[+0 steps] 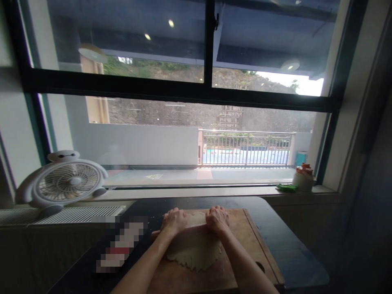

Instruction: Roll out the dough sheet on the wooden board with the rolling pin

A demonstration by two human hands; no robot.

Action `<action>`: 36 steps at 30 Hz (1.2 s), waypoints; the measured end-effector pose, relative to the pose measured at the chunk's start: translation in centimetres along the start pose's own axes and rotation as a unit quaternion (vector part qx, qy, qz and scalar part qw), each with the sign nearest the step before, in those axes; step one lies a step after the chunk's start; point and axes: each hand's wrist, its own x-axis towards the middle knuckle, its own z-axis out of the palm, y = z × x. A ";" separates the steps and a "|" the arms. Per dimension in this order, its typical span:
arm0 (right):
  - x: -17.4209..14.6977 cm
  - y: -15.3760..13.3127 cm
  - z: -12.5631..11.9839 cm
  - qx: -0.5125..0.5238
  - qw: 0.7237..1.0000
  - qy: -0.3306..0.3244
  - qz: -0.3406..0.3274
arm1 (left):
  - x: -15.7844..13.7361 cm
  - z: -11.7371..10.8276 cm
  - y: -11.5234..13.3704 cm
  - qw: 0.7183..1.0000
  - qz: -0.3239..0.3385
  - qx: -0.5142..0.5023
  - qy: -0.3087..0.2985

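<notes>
A flat sheet of dough [196,250] with a ragged near edge lies on a wooden cutting board [241,232]. Across the dough runs a rolling pin [196,229], its left end sticking out past my left hand. My left hand [175,220] is closed over the left part of the pin. Further right, my right hand [218,217] curls over the pin's other side. Both hands rest above the far half of the dough, and their fingers partly hide the pin.
A dark table [284,245] carries the board. To its left lies a pixelated, blurred object [119,249]. A white fan [73,179] stands at the left by the window. On the sill at right are a white container [303,179] with an orange top and a green item [286,188].
</notes>
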 end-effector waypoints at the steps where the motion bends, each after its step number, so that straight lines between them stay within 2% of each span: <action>1: -0.1 0.0 -0.1 0.000 1.000 0.002 0.001 | -0.1 0.0 0.0 1.000 -0.001 0.000 0.002; 7: 0.3 -0.1 0.0 -0.001 1.000 0.002 0.010 | 0.3 0.1 -0.1 1.000 -0.004 0.001 0.010; 21: 4.5 -0.2 1.4 -0.008 1.000 -0.016 0.014 | 4.4 1.5 -0.6 0.999 0.015 0.017 0.029; 28: 3.7 -0.1 1.2 -0.008 1.000 -0.019 0.018 | 3.2 1.0 -0.4 0.999 0.017 0.023 0.026; 36: 0.8 0.2 0.2 -0.003 1.000 0.004 0.018 | 0.4 -0.5 0.3 0.999 0.004 0.015 0.030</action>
